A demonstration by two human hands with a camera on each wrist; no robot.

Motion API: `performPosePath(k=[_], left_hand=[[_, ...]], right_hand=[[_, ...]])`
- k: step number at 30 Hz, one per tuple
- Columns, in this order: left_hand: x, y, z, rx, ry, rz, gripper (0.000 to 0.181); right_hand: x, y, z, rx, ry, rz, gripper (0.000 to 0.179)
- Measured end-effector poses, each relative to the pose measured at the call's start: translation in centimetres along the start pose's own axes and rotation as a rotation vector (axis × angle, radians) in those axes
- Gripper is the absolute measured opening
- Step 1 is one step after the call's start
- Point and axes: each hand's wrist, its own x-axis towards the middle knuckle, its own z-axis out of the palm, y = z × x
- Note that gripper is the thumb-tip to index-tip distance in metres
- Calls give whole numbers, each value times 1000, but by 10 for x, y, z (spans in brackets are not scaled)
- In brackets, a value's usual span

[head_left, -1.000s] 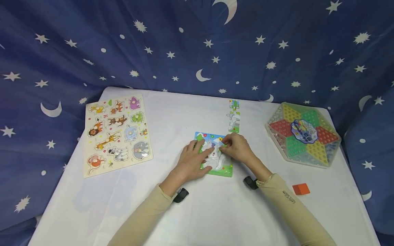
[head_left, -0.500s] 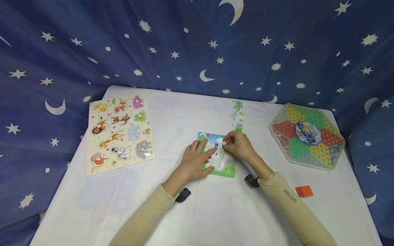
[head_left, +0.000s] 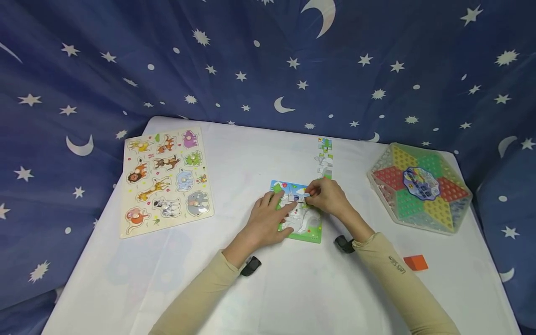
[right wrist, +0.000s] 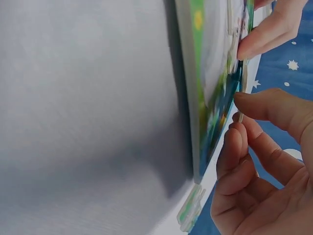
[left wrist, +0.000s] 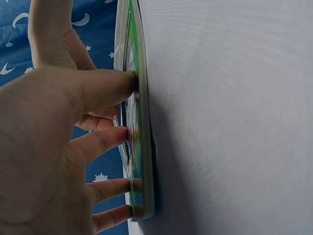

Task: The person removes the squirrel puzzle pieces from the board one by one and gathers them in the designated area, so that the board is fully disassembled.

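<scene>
A jigsaw puzzle board [head_left: 310, 236] with a green and blue border lies on the white table, its picture showing a grey-white animal. My left hand [head_left: 265, 221] rests across its left side with spread fingers. In the left wrist view, the thumb and fingertips [left wrist: 128, 81] touch the board's face. Over the upper right part, my right hand [head_left: 328, 197] pinches a thin puzzle piece [right wrist: 240, 117] between thumb and fingers. The piece sits tilted or raised above the board, and its printed side is mostly hidden. Several loose puzzle pieces [head_left: 324, 160] stand in a column behind the right hand.
A wooden animal peg puzzle [head_left: 165, 184] lies at the left. At the right is a hexagonal Chinese checkers box [head_left: 418, 188]. An orange block [head_left: 416, 262] sits beside the right forearm. Behind the table [head_left: 293, 298] hangs a blue star-patterned cloth [head_left: 234, 56].
The view has shifted slightly, so everything appears a little further right. My right hand has drawn the puzzle piece up from the board's upper right. The left hand stays on the board.
</scene>
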Motion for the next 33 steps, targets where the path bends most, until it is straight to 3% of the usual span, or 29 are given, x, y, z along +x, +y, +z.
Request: performPosePath(k=[11, 25, 33], left_hand=[[-1, 2, -1, 5, -26, -14, 65], [1, 2, -1, 19, -31, -10, 66], [0, 2, 0, 0, -16, -13, 66]], right_hand=[[11, 0, -13, -3, 49, -24, 11], [51, 15, -27, 10, 196, -10, 14], [72, 22, -34, -19, 202, 27, 16]])
